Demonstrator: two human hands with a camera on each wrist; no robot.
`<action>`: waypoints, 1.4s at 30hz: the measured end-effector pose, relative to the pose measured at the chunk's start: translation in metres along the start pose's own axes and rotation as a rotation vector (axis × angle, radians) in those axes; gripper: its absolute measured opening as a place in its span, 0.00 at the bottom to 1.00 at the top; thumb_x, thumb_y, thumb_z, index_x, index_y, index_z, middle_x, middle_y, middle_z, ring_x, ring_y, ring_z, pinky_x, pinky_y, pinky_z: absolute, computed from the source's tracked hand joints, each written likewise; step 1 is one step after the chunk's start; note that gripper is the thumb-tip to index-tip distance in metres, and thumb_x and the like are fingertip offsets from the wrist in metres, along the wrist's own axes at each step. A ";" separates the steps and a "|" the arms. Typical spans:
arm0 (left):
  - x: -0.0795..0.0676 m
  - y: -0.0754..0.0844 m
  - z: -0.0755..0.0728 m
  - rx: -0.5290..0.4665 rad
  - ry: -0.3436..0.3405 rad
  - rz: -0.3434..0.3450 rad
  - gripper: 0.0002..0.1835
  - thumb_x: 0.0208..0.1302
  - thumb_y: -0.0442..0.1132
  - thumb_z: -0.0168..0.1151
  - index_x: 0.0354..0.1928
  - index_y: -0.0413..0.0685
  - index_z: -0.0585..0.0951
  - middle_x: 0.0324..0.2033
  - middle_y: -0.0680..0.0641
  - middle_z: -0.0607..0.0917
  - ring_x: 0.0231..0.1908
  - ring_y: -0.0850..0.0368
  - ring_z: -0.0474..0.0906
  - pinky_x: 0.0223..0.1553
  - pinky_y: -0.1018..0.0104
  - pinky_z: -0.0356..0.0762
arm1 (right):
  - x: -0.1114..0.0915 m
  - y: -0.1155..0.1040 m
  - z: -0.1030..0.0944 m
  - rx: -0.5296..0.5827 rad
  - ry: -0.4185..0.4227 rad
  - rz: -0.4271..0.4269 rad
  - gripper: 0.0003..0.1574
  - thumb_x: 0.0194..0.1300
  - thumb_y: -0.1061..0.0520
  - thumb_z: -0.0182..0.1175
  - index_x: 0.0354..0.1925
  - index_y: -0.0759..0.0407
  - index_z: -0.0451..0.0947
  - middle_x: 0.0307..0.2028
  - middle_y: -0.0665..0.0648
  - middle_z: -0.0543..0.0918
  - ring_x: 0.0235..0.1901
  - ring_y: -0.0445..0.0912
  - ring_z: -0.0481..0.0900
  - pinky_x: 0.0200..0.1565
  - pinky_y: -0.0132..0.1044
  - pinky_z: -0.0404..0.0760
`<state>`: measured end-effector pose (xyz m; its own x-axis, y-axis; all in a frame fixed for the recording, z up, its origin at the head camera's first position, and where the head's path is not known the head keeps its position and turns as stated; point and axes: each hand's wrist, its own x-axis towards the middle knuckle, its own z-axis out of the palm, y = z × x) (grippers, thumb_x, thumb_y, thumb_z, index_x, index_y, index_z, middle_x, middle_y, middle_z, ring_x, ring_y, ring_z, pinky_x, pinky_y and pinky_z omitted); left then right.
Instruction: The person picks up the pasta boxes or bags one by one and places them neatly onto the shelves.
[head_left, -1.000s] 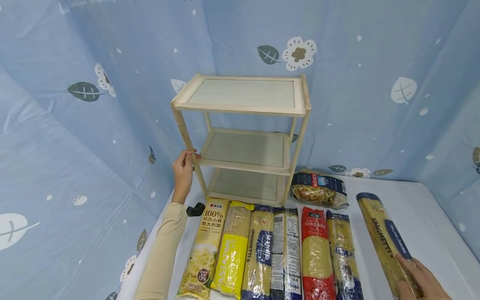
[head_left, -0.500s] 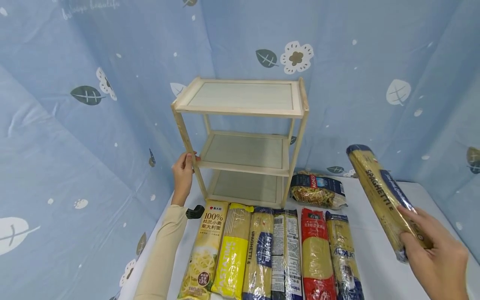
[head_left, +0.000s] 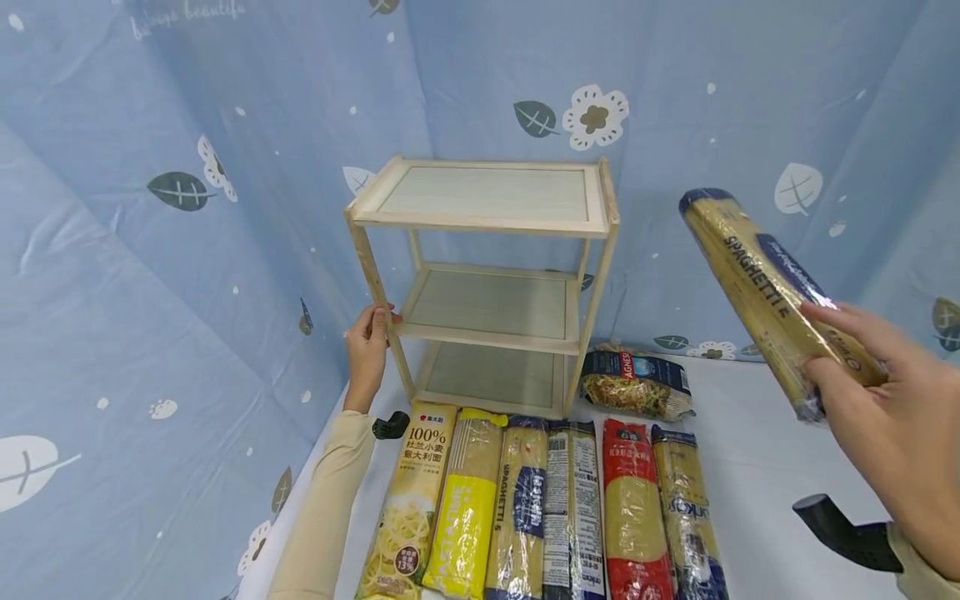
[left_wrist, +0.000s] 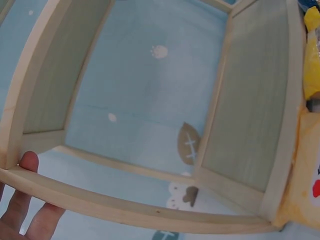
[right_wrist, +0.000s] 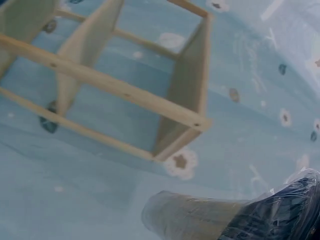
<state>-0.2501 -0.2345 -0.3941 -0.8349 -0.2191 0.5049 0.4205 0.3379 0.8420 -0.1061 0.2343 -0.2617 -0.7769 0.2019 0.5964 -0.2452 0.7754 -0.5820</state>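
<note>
My right hand (head_left: pixel 885 375) grips the lower end of a spaghetti packet (head_left: pixel 765 287), raised in the air right of the shelf with its dark-blue end tilted up and left. In the right wrist view that spaghetti packet (right_wrist: pixel 200 215) shows clear wrap, the hand itself out of sight. My left hand (head_left: pixel 367 337) grips the front left post of a three-tier wooden shelf (head_left: pixel 483 337) at the middle tier. In the left wrist view, fingers (left_wrist: pixel 29 161) of that hand wrap the post where the tier's edge joins it.
Several pasta packets lie side by side before the shelf, from a cream one (head_left: pixel 408 500) and a yellow one (head_left: pixel 465 517) to a red one (head_left: pixel 636 508) and a blue-ended one (head_left: pixel 688 508). A bag of pasta (head_left: pixel 637 382) lies right of the shelf. Patterned cloth (head_left: pixel 750 67) hangs behind.
My right hand has lifted the spaghetti packet from low at the right to about the shelf's upper height. My left hand stays on the post.
</note>
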 end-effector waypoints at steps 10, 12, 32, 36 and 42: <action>0.002 -0.001 0.000 0.005 -0.002 0.017 0.16 0.76 0.39 0.43 0.50 0.35 0.77 0.41 0.32 0.82 0.42 0.43 0.77 0.38 0.39 0.71 | 0.046 -0.037 0.006 0.103 0.001 -0.181 0.27 0.60 0.71 0.49 0.58 0.64 0.75 0.57 0.72 0.72 0.41 0.72 0.73 0.25 0.10 0.60; 0.002 -0.002 0.000 0.006 -0.004 0.018 0.17 0.76 0.39 0.43 0.50 0.35 0.77 0.41 0.32 0.82 0.41 0.43 0.77 0.37 0.39 0.72 | 0.053 -0.045 0.008 0.097 0.003 -0.201 0.27 0.60 0.70 0.49 0.57 0.63 0.76 0.55 0.72 0.74 0.39 0.64 0.77 0.22 0.11 0.59; 0.011 -0.041 -0.002 0.027 0.029 0.043 0.17 0.75 0.45 0.44 0.49 0.43 0.79 0.39 0.40 0.84 0.32 0.43 0.74 0.29 0.65 0.69 | 0.113 -0.121 0.051 0.149 -0.087 -0.301 0.29 0.51 0.74 0.46 0.50 0.64 0.81 0.48 0.69 0.80 0.35 0.60 0.81 0.11 0.24 0.57; 0.010 -0.040 -0.001 0.031 0.034 0.029 0.18 0.74 0.49 0.44 0.49 0.46 0.80 0.38 0.43 0.85 0.31 0.45 0.73 0.29 0.64 0.70 | 0.124 -0.131 0.064 0.095 -0.101 -0.279 0.29 0.52 0.72 0.46 0.51 0.63 0.81 0.49 0.68 0.80 0.29 0.56 0.80 0.11 0.28 0.53; 0.009 -0.041 0.001 0.019 0.034 0.010 0.18 0.74 0.50 0.44 0.49 0.48 0.80 0.38 0.43 0.85 0.32 0.50 0.74 0.30 0.59 0.71 | 0.134 -0.141 0.083 -0.028 -0.130 -0.271 0.32 0.48 0.70 0.44 0.49 0.62 0.82 0.49 0.64 0.81 0.13 0.47 0.63 0.13 0.34 0.49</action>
<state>-0.2748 -0.2492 -0.4240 -0.8183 -0.2464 0.5194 0.4212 0.3578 0.8334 -0.2236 0.1022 -0.1451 -0.7532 -0.0918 0.6514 -0.4396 0.8069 -0.3945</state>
